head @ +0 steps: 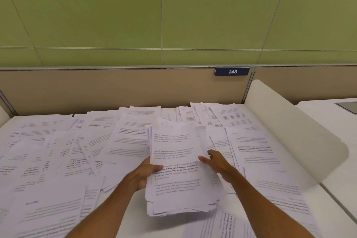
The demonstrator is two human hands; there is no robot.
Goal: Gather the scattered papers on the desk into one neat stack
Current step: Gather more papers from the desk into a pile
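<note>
Left hand grips the stack at its left edge, with the thumb on the top sheet and the fingers underneath, out of view. Right hand grips the right edge, thumb on top, fingers bent at the edge. The stack is held between both hands just above the surface; its near end is fanned and uneven. Loose sheets lie overlapped left of, beyond and right of the fingers, several askew or turned about, and more lie beside the wrists. Judgement: gathering is partial, with most sheets not yet collected. To do this step well, the stack should be stood on edge on the bare patch below the fingers and tapped square before further sheets go on, with the grip loosened enough for the sheets to slide level. Otherwise the ragged near edge may shed sheets. The surface is white. Beyond the fingers stand a tan panel and a green partition bearing a plate marked "248". A white divider stands to the right.
</note>
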